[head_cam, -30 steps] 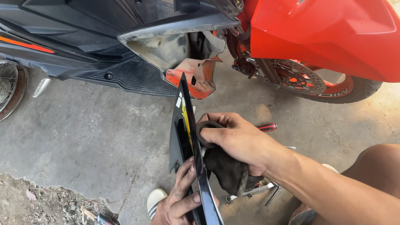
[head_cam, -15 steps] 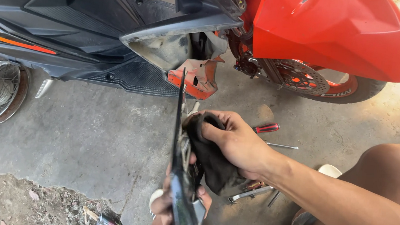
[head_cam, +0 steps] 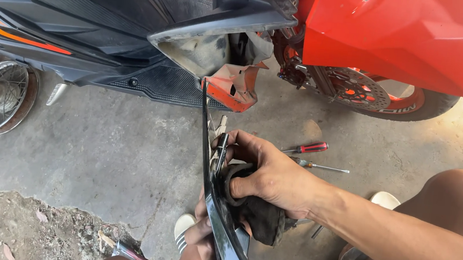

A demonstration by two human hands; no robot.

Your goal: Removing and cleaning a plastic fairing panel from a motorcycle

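My right hand (head_cam: 275, 176) grips a dark cloth (head_cam: 257, 214) and presses it against a narrow glossy black body panel (head_cam: 207, 144) that stands on edge in front of me. My left hand (head_cam: 203, 246) holds the lower end of that panel at the bottom of the view, fingers wrapped around its edge. The panel's thin top points toward the scooter (head_cam: 139, 30), just below a torn orange-red plastic piece (head_cam: 232, 88).
The scooter's red front fender (head_cam: 404, 39) and wheel with brake disc (head_cam: 359, 91) are at upper right. A red-handled screwdriver (head_cam: 306, 148) and a thinner one (head_cam: 321, 167) lie on the concrete. A loose spoked wheel (head_cam: 0, 96) lies at left. Rubble fills the lower left.
The right hand with the cloth has slid down along the panel toward me. The panel has turned more edge-on, and my left hand has shifted its grip at the bottom.
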